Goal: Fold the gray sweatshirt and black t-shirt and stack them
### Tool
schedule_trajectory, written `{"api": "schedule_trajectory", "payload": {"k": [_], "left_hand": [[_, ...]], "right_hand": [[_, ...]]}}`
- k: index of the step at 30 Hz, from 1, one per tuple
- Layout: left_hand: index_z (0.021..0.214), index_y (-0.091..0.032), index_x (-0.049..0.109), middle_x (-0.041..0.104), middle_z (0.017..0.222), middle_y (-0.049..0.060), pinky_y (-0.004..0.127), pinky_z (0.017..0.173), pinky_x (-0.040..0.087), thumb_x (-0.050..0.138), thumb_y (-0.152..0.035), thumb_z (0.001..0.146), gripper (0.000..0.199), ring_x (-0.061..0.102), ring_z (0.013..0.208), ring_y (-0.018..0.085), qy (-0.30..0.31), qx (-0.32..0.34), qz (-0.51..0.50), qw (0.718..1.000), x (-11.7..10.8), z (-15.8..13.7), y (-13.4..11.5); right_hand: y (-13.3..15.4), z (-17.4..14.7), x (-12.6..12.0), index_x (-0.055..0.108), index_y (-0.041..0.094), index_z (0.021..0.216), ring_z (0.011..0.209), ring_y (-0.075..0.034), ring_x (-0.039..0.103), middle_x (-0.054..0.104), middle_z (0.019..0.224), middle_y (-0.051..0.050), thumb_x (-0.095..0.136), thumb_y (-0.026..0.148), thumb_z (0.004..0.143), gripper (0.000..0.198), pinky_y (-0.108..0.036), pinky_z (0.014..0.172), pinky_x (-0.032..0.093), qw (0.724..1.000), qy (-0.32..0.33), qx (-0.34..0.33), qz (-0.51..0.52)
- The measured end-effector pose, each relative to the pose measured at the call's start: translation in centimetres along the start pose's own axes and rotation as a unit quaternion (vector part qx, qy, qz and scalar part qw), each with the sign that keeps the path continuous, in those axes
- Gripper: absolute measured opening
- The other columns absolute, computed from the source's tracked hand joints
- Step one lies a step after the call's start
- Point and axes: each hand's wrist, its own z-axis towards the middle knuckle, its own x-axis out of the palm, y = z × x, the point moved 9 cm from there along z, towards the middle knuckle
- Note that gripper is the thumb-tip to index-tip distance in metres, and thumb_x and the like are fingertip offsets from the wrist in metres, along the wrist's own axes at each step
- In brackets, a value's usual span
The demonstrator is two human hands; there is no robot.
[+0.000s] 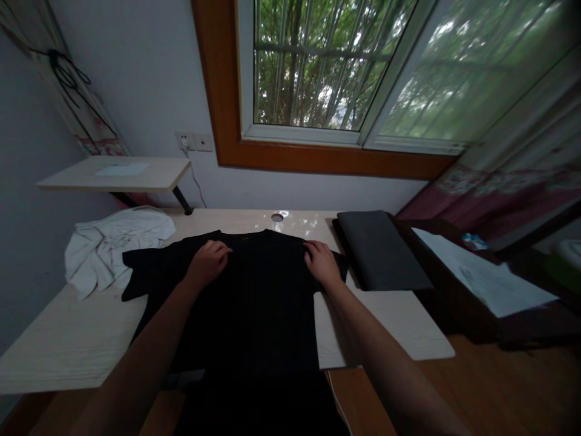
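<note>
The shirt (267, 303) lay on the table (63, 339), lower end by the near edge, where a tug could drag it off. The left hand (209, 261) and right hand (322, 263) touched its top; whether pinching, I couldn't tell. Sideways slipping could crumple a sleeve (340, 264) against the folder (381, 249).

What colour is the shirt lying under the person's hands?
The shirt is black, seen best in the head view.
</note>
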Motion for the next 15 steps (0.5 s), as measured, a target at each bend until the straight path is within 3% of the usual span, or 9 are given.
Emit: {"api": "schedule_trajectory", "payload": {"k": [6,15], "left_hand": [[0.113,-0.023,0.072,0.07,0.107,0.007,0.039,0.094,0.05,0.048,-0.028,0.099,0.029,0.059,0.101,0.023,0.003,-0.002,-0.053,0.999,1.5,3.5,-4.6],[0.11,-0.017,0.071,0.07,0.109,0.012,0.04,0.107,0.042,0.056,-0.026,0.094,0.024,0.062,0.11,0.026,0.086,-0.147,-0.098,0.981,6.1,10.0,-5.9]], "right_hand": [[0.2,-0.1,-0.3,0.065,0.02,0.131,0.123,-0.028,0.053,0.064,0.132,-0.01,0.049,0.025,0.097,0.038,-0.043,0.108,0.043,1.0,0.005,0.006,-0.003],[0.3,0.0,-0.4,0.066,0.02,0.129,0.122,-0.029,0.054,0.065,0.131,-0.01,0.05,0.024,0.097,0.036,-0.043,0.107,0.044,1.0,0.009,0.01,-0.001]]}}
